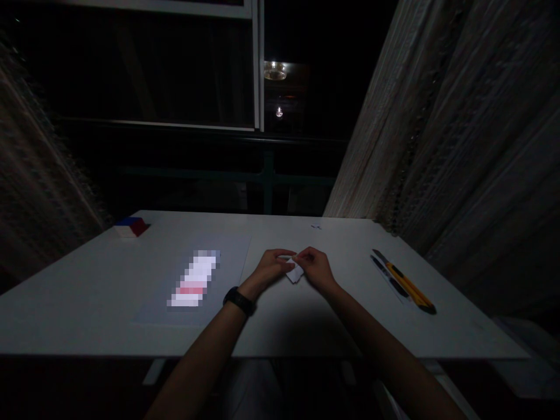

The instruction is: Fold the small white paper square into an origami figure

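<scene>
Both hands meet over the middle of a white table [280,338]. Between them is a small piece of folded white paper [295,274], its lower corner pointing toward me. My left hand [270,267] pinches the paper's left side; a black band circles that wrist. On the other side, the thumb and fingers of my right hand [315,267] are closed on its upper right edge. The fingers cover the paper's upper part, so its folds are hard to make out.
At left, a bright blurred-out screen [195,280] lies on a pale sheet [234,291]. A coloured cube [130,227] sits at the far left. To the right are a yellow box cutter [409,286] and a pen [387,274]. Paper scraps [315,226] lie near the back edge.
</scene>
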{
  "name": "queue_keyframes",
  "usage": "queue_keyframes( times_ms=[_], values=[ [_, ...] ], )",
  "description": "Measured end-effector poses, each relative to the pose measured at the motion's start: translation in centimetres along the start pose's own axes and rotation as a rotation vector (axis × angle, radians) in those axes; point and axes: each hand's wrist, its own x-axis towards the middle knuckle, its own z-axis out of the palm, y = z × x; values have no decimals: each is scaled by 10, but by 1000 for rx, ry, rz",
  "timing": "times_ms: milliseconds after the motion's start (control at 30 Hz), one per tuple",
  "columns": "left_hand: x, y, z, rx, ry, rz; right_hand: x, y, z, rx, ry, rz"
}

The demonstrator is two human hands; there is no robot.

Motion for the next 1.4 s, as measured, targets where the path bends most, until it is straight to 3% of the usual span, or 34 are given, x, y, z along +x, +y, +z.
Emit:
queue_keyframes(
  times_ms=[333, 533, 1000, 1167, 1400],
  values=[
    [1, -2, 0, 61, 56, -11, 1, 0, 2, 72, -18, -5],
    [0, 0, 0, -26, 81, -23, 3, -1, -5, 322, -153, 111],
    [0, 3, -1, 97, 20, -3, 3, -3, -13, 461, -219, 317],
    [0, 3, -2, 76, -24, -8, 5, -1, -12, 433, -194, 348],
    [0, 5, -1, 86, 31, 9, 6, 0, -10, 365, -110, 319]
  ],
)
